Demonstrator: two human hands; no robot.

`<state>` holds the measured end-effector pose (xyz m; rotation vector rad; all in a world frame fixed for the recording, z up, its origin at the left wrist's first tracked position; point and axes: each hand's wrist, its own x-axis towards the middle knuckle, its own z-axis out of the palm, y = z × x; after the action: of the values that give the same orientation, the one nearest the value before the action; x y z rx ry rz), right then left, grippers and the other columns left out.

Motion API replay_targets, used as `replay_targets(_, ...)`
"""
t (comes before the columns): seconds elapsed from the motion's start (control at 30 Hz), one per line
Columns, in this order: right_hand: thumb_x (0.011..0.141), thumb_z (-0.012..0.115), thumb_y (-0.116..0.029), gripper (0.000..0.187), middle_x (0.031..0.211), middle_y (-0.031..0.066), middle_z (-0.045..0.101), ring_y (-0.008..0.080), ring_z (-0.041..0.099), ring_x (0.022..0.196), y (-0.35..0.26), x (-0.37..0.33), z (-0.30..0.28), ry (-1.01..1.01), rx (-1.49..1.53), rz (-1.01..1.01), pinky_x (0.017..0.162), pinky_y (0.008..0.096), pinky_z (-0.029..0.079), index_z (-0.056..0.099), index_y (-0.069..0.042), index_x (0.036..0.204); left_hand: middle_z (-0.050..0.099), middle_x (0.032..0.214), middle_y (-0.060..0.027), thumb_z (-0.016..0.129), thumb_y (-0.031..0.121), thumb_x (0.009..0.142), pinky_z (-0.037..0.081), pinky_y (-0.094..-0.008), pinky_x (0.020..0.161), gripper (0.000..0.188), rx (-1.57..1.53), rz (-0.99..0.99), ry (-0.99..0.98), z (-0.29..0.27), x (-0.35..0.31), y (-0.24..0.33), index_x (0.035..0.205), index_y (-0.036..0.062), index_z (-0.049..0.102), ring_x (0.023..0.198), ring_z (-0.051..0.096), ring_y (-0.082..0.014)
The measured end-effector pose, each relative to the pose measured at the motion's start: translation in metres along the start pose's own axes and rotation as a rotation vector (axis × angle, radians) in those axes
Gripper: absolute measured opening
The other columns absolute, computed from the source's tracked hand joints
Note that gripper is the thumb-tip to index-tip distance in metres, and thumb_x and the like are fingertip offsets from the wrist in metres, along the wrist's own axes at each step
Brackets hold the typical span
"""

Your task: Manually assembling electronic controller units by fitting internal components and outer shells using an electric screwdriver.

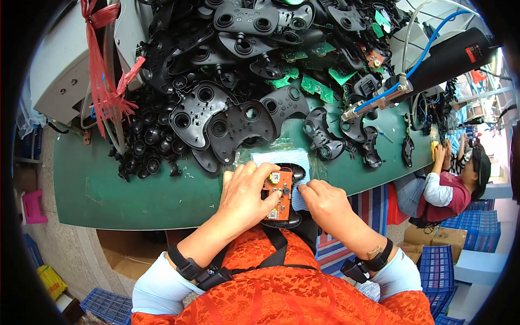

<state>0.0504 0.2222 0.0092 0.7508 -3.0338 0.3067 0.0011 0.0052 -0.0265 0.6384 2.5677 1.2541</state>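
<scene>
Near the table's front edge, an orange circuit board [284, 203] sits in a black game controller shell [297, 171]. My left hand [242, 194] grips this half-assembled game controller from the left, with its thumb and fingers reaching onto the board. To the right of the board is my right hand [329, 207], its fingers curled and pressed together. What those fingers hold, if anything, is hidden. Beneath the controller and beside my right fingertips lies a light blue cloth [301, 156].
Loose controller shells [238, 127] and green circuit boards [317, 86] pile up on the green table [135, 197]. Black thumbstick caps [149, 143] lie at left. An electric screwdriver [455, 54] hangs at right, above smaller black parts [323, 135]. Another person [447, 187] sits farther right.
</scene>
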Motion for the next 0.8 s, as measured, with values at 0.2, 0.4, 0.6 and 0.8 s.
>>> replay_targets(0.2, 0.075, 0.062, -0.005, 0.014, 0.084, 0.0091, 0.055, 0.0270, 0.064, 0.080, 0.001, -0.003, 0.001, -0.055, -0.028, 0.028, 0.059, 0.0376, 0.055, 0.054, -0.004, 0.087, 0.048, 0.097, -0.0065, 0.078, 0.012, 0.074, 0.035, -0.0395, 0.082, 0.042, 0.028, 0.064, 0.191, 0.003, 0.000, 0.013, 0.113, 0.0150, 0.063, 0.096, 0.050, -0.0268)
replay_targets(0.4, 0.076, 0.062, -0.005, 0.014, 0.085, 0.0098, 0.056, 0.0273, 0.064, 0.080, -0.002, -0.003, -0.002, -0.034, -0.018, 0.029, 0.059, 0.0375, 0.056, 0.055, -0.004, 0.088, 0.048, 0.092, -0.0056, 0.073, 0.004, 0.073, 0.035, -0.0388, 0.076, 0.030, 0.245, 0.306, 0.118, 0.001, 0.002, 0.022, 0.101, 0.0132, 0.065, 0.089, 0.049, -0.0262)
replay_targets(0.6, 0.078, 0.064, -0.004, 0.016, 0.087, 0.0116, 0.057, 0.0297, 0.065, 0.082, 0.008, -0.006, -0.001, -0.017, 0.089, 0.042, 0.065, 0.0395, 0.056, 0.060, -0.002, 0.093, 0.051, 0.087, -0.0063, 0.068, 0.005, 0.078, 0.039, -0.0391, 0.071, 0.024, 0.318, 0.387, 0.089, 0.003, 0.004, 0.022, 0.101, 0.0095, 0.067, 0.085, 0.053, -0.0274)
replay_targets(0.8, 0.079, 0.070, -0.004, 0.026, 0.090, 0.0117, 0.058, 0.0320, 0.065, 0.081, 0.017, -0.008, 0.003, -0.026, 0.195, 0.037, 0.069, 0.0417, 0.055, 0.063, -0.003, 0.104, 0.054, 0.092, -0.0067, 0.067, 0.004, 0.079, 0.039, -0.0402, 0.073, 0.031, 0.298, 0.386, 0.067, -0.002, -0.007, 0.028, 0.109, 0.0078, 0.068, 0.087, 0.053, -0.0274)
